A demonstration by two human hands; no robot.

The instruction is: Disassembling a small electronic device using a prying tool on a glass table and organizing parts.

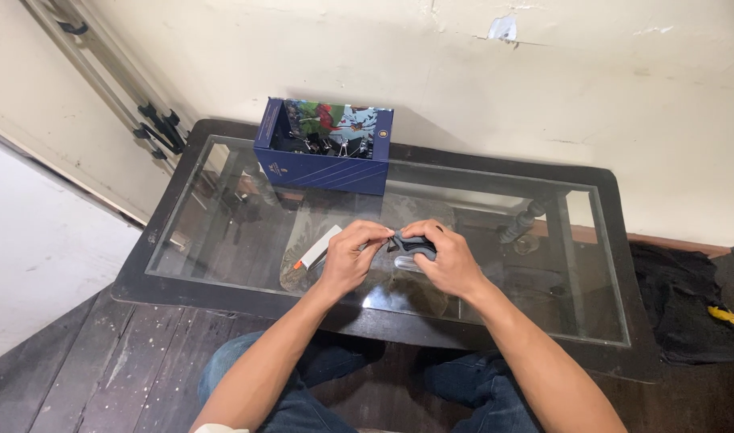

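So both hands met over the middle of the glass table [591,265], nearer its front edge. Left hand [347,258] and right hand [447,261] each pinched the same small dark clip [413,244], fingers curled tight on it, thumbs on top. Clip looked dark grey to black, small, mostly covered by fingers; couldn't tell its exact shape. Its long axis ran roughly left-right, parallel to the table's front edge, one end in each hand. Which end was the mouth: couldn't tell.

Table was a clear glass top in a dark wood frame, turned legs visible through the glass. Blue box [323,148] stood at the back edge, left of centre, open at the top, with a pile of black clips [328,145] inside. White card [319,247] with an orange tip lay on the glass just left of the left hand.

Room: cream wall [543,88] with chipped paint right behind the table, dark plank floor [86,369], black cloth [687,305] on the floor off the table's right end with a yellow tool [727,316] on it. Person sat at the front edge, blue jeans [303,385] under the frame.
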